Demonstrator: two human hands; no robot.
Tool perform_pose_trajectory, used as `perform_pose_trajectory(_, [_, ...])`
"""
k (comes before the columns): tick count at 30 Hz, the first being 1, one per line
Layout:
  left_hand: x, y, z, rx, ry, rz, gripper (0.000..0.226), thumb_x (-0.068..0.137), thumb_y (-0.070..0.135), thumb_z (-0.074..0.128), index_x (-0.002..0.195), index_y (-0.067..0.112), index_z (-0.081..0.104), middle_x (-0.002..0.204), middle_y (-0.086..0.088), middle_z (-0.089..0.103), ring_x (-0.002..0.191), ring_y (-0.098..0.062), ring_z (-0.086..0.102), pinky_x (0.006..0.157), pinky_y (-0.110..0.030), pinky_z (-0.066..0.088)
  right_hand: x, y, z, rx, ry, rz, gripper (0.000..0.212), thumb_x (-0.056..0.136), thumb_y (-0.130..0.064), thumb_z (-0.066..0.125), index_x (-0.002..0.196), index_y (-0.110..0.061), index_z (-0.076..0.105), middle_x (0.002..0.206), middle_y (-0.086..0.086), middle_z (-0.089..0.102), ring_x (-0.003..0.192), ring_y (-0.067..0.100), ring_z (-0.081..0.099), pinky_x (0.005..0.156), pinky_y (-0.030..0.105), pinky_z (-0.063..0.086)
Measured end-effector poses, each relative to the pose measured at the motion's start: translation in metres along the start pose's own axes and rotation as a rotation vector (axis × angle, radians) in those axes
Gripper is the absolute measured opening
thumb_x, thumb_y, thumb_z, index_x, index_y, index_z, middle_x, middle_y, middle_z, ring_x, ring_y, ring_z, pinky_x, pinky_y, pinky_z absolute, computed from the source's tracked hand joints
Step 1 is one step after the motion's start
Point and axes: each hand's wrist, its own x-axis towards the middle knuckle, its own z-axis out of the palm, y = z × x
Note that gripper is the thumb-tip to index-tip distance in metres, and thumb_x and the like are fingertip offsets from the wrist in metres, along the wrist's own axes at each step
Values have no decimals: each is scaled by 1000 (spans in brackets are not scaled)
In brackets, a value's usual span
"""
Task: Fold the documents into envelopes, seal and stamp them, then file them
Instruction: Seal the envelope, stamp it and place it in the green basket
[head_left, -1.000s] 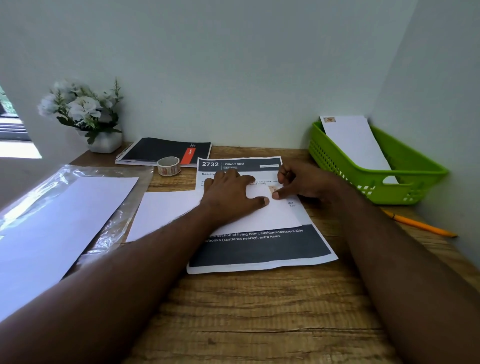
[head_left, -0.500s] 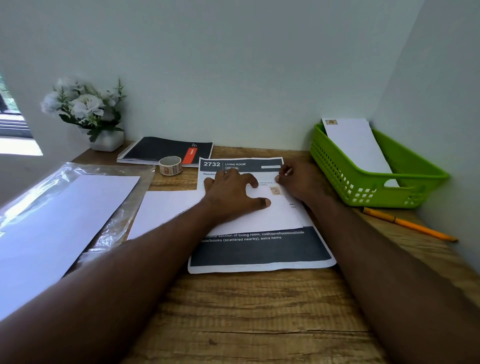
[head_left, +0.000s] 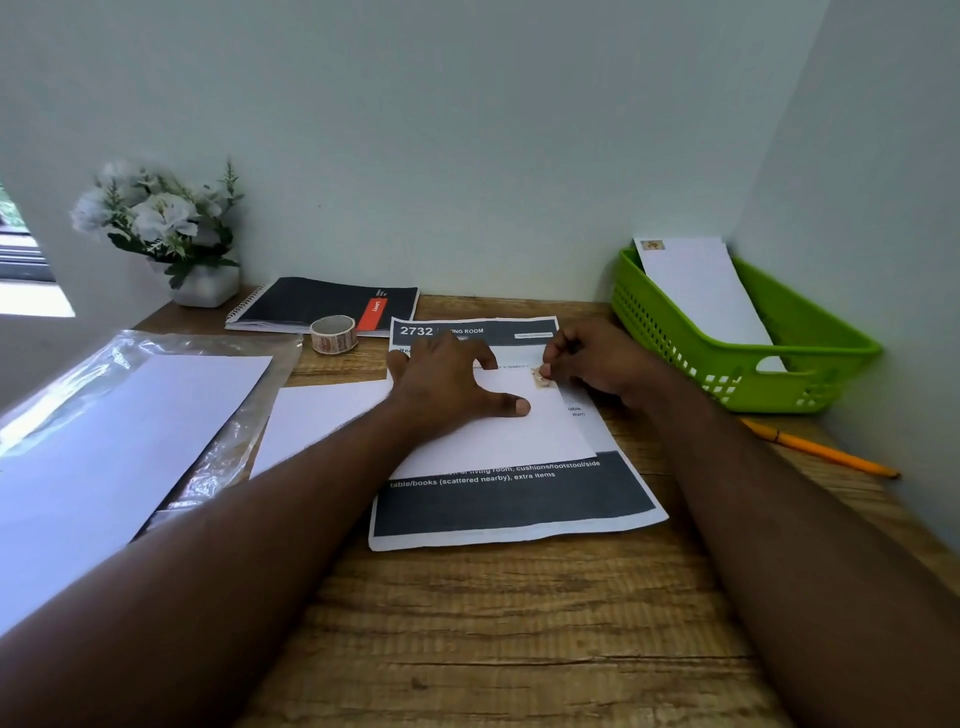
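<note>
The counter (head_left: 519, 623) is rough-grained wood with a matt finish. The envelope (head_left: 498, 431) and the printed sheet (head_left: 519, 509) under it are smooth matt paper. The basket (head_left: 737, 364) is glossy green perforated plastic. A clear sleeve (head_left: 228, 415) is shiny, crinkled plastic film. The notebook (head_left: 322, 304) has a matt black cover and wire spiral binding.

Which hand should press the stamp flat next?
Right. The right hand already has its fingertips at the stamp on the envelope. The left hand lies flat on the envelope, pinning it.
</note>
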Motion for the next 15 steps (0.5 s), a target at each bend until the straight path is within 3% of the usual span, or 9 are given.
perform_pose_trajectory(5, [0, -2, -1, -122, 90, 50, 45, 62, 70, 70, 92, 42, 53, 107, 11, 45, 113, -14, 46, 88, -39, 22, -2, -3, -7, 218, 25, 5, 25, 76, 5, 71, 87, -16, 65, 72, 2, 69, 61, 11, 58, 51, 20, 44])
perform_pose_trajectory(9, [-2, -2, -1, -214, 99, 88, 38, 71, 58, 70, 95, 35, 51, 97, 15, 55, 101, -10, 53, 76, -29, 10, -2, -1, -9, 227, -40, 32, 27, 79, -4, 73, 99, -22, 66, 81, 6, 70, 61, 15, 58, 55, 26, 46])
perform_pose_trajectory(15, [-3, -1, -2, -274, 156, 125, 36, 74, 52, 71, 100, 35, 53, 98, 16, 59, 94, -8, 52, 83, -30, 17, -2, 5, -13, 200, -152, -36, 41, 69, 5, 78, 98, -22, 69, 65, 0, 68, 63, 11, 64, 55, 21, 46])
